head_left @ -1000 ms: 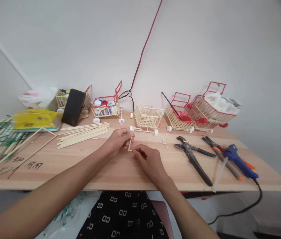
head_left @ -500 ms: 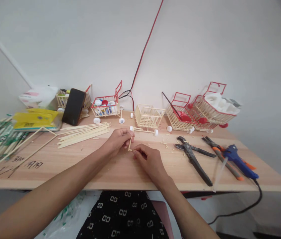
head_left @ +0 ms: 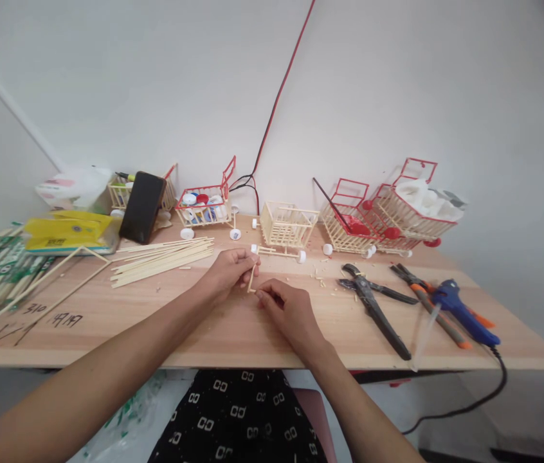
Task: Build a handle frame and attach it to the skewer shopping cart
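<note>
My left hand pinches the upper part of a short wooden stick, held slantwise above the wooden table. My right hand is closed on a small stick piece at the lower end, where the two meet at an angle; most of that piece is hidden by the fingers. Just beyond my hands stands a small basket cart made of pale sticks. White caps serve as wheels on the stick axle in front of it.
Loose sticks and wrapped stick bundles lie left, near a phone. To the right are pruning shears, pliers and a blue glue gun with its cord. Red-trimmed carts line the wall.
Almost nothing differs. Both hands keep their hold on the stick pieces in the same place, and the view has shifted only very slightly.
</note>
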Available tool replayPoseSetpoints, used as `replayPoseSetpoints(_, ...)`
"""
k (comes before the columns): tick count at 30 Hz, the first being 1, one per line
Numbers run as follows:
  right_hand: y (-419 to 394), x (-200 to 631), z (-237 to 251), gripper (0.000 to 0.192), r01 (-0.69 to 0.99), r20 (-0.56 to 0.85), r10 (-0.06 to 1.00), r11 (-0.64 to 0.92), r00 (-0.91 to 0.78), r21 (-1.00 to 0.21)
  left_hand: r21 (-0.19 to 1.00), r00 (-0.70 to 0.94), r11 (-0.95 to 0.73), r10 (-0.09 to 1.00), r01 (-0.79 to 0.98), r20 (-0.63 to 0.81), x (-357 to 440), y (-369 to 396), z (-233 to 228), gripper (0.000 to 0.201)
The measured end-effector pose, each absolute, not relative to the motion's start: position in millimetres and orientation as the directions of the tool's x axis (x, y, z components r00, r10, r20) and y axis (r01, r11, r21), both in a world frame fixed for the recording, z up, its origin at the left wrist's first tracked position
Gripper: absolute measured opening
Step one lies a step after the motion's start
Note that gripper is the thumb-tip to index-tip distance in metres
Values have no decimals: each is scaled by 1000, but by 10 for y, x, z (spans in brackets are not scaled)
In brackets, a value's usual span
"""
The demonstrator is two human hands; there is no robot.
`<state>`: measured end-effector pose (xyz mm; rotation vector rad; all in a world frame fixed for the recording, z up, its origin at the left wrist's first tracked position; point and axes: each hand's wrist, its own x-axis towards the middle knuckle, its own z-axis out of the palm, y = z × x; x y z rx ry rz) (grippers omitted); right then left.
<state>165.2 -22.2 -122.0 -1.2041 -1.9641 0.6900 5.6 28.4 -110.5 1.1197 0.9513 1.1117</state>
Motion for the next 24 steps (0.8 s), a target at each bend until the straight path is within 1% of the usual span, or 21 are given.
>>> replayPoseSetpoints(13,-230,1651,-1214,15,512,300,903,422,-306,-748,980,211,69,977,-187,-28,68,280,-1106,26)
replayPoseSetpoints(24,-233,1654,-1211,15,518,294,907,415,-302,-748,979,205,83,978,-186,-44,61,281,-1093,22)
